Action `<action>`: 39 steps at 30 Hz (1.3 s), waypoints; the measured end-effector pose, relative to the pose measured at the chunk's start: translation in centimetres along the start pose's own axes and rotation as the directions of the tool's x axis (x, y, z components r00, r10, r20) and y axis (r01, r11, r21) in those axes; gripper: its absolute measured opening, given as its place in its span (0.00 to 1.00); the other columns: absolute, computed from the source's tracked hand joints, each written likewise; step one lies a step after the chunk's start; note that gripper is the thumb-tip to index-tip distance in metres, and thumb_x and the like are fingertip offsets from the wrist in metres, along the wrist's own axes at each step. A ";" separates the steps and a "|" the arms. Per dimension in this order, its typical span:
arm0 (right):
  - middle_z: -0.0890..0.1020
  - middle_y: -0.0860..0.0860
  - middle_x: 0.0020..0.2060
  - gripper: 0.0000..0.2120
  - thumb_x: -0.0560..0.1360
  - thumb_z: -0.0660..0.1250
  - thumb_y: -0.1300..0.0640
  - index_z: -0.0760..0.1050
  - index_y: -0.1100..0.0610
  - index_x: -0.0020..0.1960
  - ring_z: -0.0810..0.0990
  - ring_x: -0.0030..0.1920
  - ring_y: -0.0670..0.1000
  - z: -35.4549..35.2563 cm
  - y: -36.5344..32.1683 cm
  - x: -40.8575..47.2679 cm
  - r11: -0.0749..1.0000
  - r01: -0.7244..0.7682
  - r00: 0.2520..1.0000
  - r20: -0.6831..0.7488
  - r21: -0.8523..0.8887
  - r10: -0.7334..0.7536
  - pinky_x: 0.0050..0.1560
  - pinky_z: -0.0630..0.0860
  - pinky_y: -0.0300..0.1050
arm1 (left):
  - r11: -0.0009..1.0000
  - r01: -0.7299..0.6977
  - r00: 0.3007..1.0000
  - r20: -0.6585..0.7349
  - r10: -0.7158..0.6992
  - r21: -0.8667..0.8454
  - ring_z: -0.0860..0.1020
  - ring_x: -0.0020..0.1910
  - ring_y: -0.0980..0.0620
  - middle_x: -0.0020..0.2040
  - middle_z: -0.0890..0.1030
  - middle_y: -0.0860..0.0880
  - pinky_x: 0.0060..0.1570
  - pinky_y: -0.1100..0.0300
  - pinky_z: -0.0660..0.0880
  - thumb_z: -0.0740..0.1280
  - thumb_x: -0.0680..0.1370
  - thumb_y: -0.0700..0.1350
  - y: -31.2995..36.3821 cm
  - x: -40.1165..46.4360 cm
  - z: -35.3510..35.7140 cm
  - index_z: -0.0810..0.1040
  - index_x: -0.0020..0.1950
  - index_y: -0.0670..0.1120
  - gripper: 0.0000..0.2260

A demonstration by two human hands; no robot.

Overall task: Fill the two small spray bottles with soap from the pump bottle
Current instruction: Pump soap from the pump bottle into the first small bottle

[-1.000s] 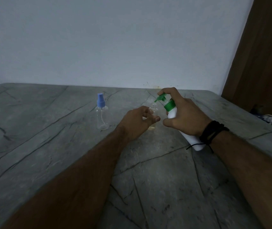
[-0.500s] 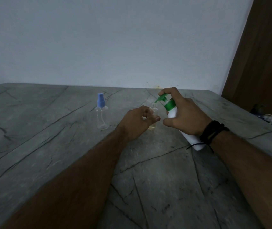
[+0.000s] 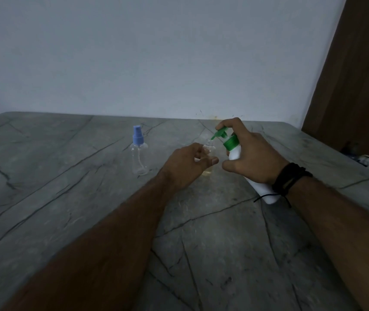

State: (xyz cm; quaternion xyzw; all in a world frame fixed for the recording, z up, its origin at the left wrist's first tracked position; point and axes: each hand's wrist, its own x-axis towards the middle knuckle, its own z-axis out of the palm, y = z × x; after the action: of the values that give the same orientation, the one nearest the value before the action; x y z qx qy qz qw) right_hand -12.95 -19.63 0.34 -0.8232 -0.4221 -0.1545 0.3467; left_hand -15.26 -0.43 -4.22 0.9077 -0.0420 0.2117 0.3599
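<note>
Both hands [image 3: 187,167] [image 3: 254,159] forward, fingers [image 3: 212,161] curled

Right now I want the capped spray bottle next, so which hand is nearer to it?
Left. The left hand is just right of the capped spray bottle, holding the open bottle; the right hand is farther right, gripping the pump bottle.

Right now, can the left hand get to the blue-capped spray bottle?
Probably yes, once freed. The left hand grips the uncapped bottle under the pump nozzle. The blue-capped bottle stands just to its left, with only bare table between them.
</note>
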 end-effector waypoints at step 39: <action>0.79 0.46 0.35 0.33 0.66 0.74 0.62 0.66 0.47 0.67 0.78 0.32 0.47 0.2 -0.3 -0.1 1.000 0.003 1.000 0.013 -0.018 -0.002 0.33 0.74 0.41 | 1.000 -0.010 1.000 -0.004 0.010 -0.013 0.75 0.48 0.61 0.55 0.81 0.54 0.39 0.72 0.66 0.68 0.73 0.62 0.2 -0.1 -0.1 0.77 0.58 0.51 0.20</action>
State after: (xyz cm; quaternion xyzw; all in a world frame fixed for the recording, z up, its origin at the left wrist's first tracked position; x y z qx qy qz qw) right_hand -13.23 -19.43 0.30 -0.8267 -0.4240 -0.1535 0.3366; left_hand -15.46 -0.54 -4.06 0.9047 -0.0471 0.2150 0.3647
